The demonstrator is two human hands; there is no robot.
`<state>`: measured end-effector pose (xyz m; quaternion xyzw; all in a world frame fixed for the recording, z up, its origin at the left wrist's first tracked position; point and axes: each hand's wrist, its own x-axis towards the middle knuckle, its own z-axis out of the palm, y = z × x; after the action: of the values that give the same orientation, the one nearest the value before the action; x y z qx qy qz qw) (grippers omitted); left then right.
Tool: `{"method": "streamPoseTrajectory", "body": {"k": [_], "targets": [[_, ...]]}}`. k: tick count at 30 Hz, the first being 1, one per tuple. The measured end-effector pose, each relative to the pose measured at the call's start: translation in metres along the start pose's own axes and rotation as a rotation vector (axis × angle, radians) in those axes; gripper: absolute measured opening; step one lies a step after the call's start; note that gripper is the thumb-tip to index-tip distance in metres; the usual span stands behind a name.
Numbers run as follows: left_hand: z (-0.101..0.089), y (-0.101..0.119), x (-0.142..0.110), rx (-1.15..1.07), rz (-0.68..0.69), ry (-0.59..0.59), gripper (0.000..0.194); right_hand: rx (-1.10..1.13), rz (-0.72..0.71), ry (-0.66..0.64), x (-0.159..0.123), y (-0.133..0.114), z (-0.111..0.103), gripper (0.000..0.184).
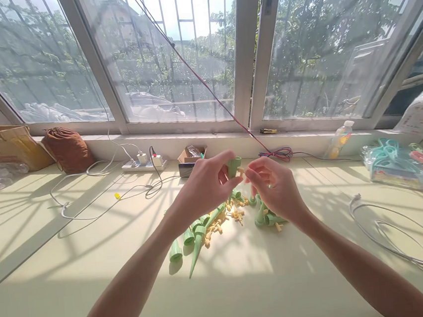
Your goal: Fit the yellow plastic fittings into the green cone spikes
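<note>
Centre of frame: I see the left hand [209,181] clamped on a green cone [233,166] | right hand [279,187]: grip pinched on a yellow peg [241,171] (contact partly hidden) | risk: skewed pressure could flick the peg among the loose yellow pieces [237,214] below.

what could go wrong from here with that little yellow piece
The small yellow piece sits between the fingertips of the right hand and the green part in the left hand, so it might slip. If dropped, it could get lost among the similar yellow pieces below.
</note>
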<state>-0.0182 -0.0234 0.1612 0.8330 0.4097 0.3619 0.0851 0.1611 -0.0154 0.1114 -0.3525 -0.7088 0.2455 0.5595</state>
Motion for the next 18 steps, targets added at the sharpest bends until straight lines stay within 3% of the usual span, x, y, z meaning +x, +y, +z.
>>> {"method": "streamPoseTrajectory", "body": {"k": [5, 18], "targets": [[0.0002, -0.0003, 0.0007, 0.009, 0.014, 0.005, 0.011, -0.011, -0.007, -0.013, -0.0010, -0.0007, 0.0004, 0.024], [0.0027, -0.0016, 0.0003, -0.011, 0.028, -0.022, 0.011, -0.041, 0.038, -0.055, -0.0008, 0.0013, 0.0002, 0.040]]}}
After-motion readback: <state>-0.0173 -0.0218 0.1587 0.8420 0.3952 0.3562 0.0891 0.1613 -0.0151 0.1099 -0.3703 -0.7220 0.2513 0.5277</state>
